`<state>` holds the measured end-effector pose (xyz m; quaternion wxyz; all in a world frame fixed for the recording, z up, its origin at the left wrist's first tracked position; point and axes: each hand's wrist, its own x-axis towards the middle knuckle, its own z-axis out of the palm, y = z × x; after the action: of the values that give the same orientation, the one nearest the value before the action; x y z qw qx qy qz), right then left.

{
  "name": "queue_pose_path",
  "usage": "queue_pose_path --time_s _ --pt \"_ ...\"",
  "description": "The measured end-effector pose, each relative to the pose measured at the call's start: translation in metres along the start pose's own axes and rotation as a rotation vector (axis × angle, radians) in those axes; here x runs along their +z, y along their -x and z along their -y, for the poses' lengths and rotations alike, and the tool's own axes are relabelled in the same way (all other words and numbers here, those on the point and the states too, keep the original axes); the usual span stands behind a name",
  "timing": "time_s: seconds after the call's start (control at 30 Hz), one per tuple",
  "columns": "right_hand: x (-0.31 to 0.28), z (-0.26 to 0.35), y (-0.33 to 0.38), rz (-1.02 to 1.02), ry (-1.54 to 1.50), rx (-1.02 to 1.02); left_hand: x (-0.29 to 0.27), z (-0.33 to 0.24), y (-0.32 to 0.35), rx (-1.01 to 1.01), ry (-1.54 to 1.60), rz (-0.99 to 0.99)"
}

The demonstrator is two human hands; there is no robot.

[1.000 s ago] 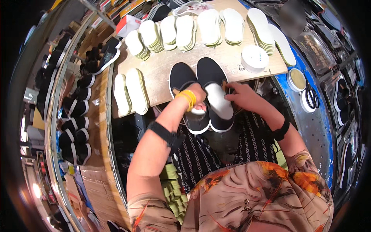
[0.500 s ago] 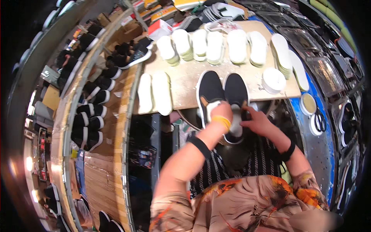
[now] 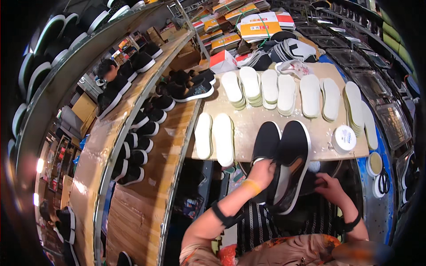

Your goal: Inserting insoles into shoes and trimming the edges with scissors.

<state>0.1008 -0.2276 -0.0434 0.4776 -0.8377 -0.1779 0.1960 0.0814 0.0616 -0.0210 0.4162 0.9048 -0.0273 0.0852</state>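
Observation:
My left hand (image 3: 262,174) is closed on a pair of black slip-on shoes with white soles, gripping them near the heels. The left shoe (image 3: 267,138) is partly covered by my fingers and by the right shoe (image 3: 293,144), which tilts so that its opening and pale inside show. Their toes point away from me, over the near edge of a work board (image 3: 248,126). My right hand (image 3: 330,188) is off to the right of the shoes, fingers apart, with nothing in it. Two groups of white insoles (image 3: 223,139) lie left of the shoes.
Several stacks of white insoles (image 3: 310,95) line the board's far side. A round white tub (image 3: 344,139) stands at its right, with black-handled scissors (image 3: 383,177) beyond. More black shoes (image 3: 138,157) fill the left shelves; flattened boxes (image 3: 259,29) are piled behind.
My left hand has come out of the left shoe and now grips both shoes together, tilted. My right hand has moved away from the right shoe. The whole view has shifted.

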Motion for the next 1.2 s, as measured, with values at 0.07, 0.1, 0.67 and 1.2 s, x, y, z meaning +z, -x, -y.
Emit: queue_pose_path --time_s 0.07,0.1,0.67,1.2 --pt "-0.005 -0.009 -0.001 -0.016 0.022 -0.006 -0.042 0.001 -0.005 -0.072 0.016 -0.045" --pt "-0.005 -0.009 -0.005 -0.027 0.053 -0.004 -0.065 0.006 -0.014 -0.135 0.061 -0.05" --pt "0.065 0.037 -0.123 0.302 0.321 -0.052 -0.459 0.294 -0.224 -0.652 -1.06 -0.676" --pt "0.038 0.082 -0.072 0.656 0.425 0.154 -0.075 0.042 -0.112 0.403 -0.126 0.401"
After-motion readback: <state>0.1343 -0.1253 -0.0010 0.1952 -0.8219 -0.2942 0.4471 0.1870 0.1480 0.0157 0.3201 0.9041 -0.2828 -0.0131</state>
